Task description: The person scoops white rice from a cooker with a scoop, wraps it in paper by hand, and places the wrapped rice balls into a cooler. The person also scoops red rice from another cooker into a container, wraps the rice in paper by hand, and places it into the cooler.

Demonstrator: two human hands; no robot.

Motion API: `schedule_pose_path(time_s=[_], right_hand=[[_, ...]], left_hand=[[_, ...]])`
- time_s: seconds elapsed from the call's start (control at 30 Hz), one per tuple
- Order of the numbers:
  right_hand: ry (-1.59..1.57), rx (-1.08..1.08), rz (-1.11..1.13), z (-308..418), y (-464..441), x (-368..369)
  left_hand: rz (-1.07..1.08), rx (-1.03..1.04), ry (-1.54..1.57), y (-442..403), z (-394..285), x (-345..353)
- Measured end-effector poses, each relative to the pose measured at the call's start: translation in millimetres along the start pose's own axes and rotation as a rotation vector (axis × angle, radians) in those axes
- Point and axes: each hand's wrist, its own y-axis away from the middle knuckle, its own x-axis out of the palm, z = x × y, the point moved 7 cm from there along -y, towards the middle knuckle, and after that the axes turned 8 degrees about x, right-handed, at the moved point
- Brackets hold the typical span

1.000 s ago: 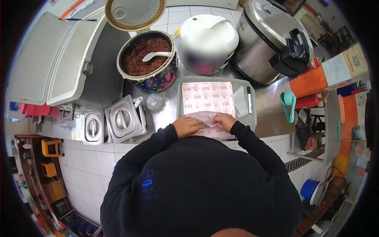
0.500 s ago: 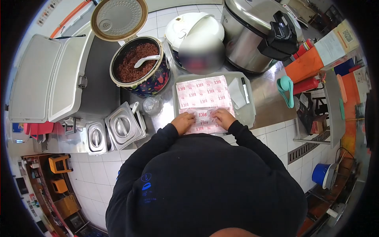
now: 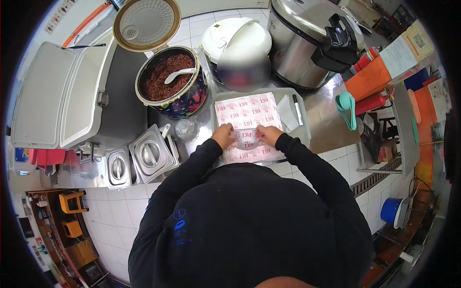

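Between my two hands is a small clear plastic piece [image 3: 246, 138], seemingly a bag or film, over the printed paper. My left hand [image 3: 225, 135] pinches its left edge with closed fingers. At its right edge, my right hand [image 3: 268, 135] pinches it the same way. Under both lies a stack of white paper with red print [image 3: 247, 109], set in a pale plastic tray [image 3: 305, 139]. A folded white sheet [image 3: 288, 114] and a marker [image 3: 297, 110] lie in the tray right of the stack.
An open cooker [image 3: 175, 103] holds dark red rice and a white spoon [image 3: 180, 75]. Behind the tray are a white-lidded cooker [image 3: 211, 36] and a large steel container [image 3: 297, 53]. Steel lidded pans [image 3: 150, 152], a clear bag [image 3: 186, 129] and a teal scoop [image 3: 346, 108] lie nearby.
The paper under my hands, folded up or raised earlier, now looks flat. My hands have risen slightly from the stack's near edge, with the clear plastic stretched between them.
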Motion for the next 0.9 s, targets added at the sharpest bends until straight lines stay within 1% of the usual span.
schedule_pose_path(time_s=[0.07,0.1,0.13,0.17,0.2,0.23,0.27,0.3,0.33,0.37,0.4,0.43,0.47,0.5,0.57,0.6,0.63,0.7,0.73,0.8,0.83,0.9], right_hand=[[0.108,0.008,-0.044,6.6,-17.0,-6.7],[0.160,0.012,-0.065,6.2,-24.0,-8.7],[0.246,-0.147,-0.230,13.0,-27.7,-13.9],[0.335,-0.137,-0.218,7.9,-31.1,-13.1],[0.427,-0.129,-0.206,8.2,-32.0,-15.5],[0.517,-0.121,-0.194,10.1,-33.4,-17.5],[0.472,0.012,-0.063,-7.3,-43.5,-7.6],[0.431,0.050,-0.047,-14.4,-45.8,-3.3],[0.391,0.088,-0.031,-22.8,-44.3,2.7],[0.350,0.127,-0.015,-31.5,-40.6,10.1],[0.257,0.120,-0.160,-40.2,-33.1,12.4],[0.157,0.253,-0.032,-31.5,-17.0,13.0],[-0.133,0.311,0.025,-42.3,-10.9,21.8],[-0.426,0.368,0.086,-44.0,-3.2,26.5],[-0.657,0.478,0.160,-49.9,3.4,26.4],[-0.727,0.477,0.141,-49.8,3.5,28.1],[-0.596,0.489,0.100,-46.9,2.2,23.7],[-0.333,0.513,0.017,-42.0,1.7,15.8],[-0.195,0.449,-0.033,-38.5,-1.7,10.6],[-0.138,0.436,0.014,-35.6,-6.1,11.3],[-0.112,0.427,0.036,-33.7,-8.1,13.7],[0.001,0.270,-0.008,-23.3,-5.5,12.4]], left_hand=[[-0.126,0.047,-0.090,-5.8,-3.9,-12.4],[-0.085,0.093,-0.154,-10.6,-3.7,-11.4],[-0.043,0.139,-0.217,-16.3,-3.2,-10.7],[-0.004,0.185,-0.280,-21.2,-3.6,-9.0],[0.128,0.118,-0.223,-24.1,4.2,1.9],[0.132,0.083,-0.196,-23.7,7.7,5.9],[0.137,0.048,-0.171,-21.9,10.8,10.5],[0.141,0.014,-0.147,-19.3,14.9,15.5],[0.048,0.058,-0.164,-13.3,8.1,12.1],[0.040,-0.084,-0.104,-5.2,11.8,18.0],[-0.027,-0.095,0.045,5.3,11.7,21.7],[-0.092,-0.107,0.196,15.2,14.3,26.3],[-0.110,-0.073,0.254,21.1,15.6,30.3],[-0.109,-0.072,0.227,21.1,15.2,26.4],[-0.094,-0.081,0.181,23.7,15.9,23.2],[-0.061,-0.089,0.172,19.2,15.2,20.1],[0.079,-0.144,0.093,8.9,12.5,19.7],[0.022,0.041,-0.089,-6.0,-0.3,12.8],[0.055,0.108,-0.108,-13.0,-6.6,12.2],[0.120,0.237,-0.151,-19.6,-17.5,10.4],[0.099,0.322,-0.162,-19.1,-22.7,11.1],[0.054,0.498,-0.190,-20.2,-28.7,16.0]])
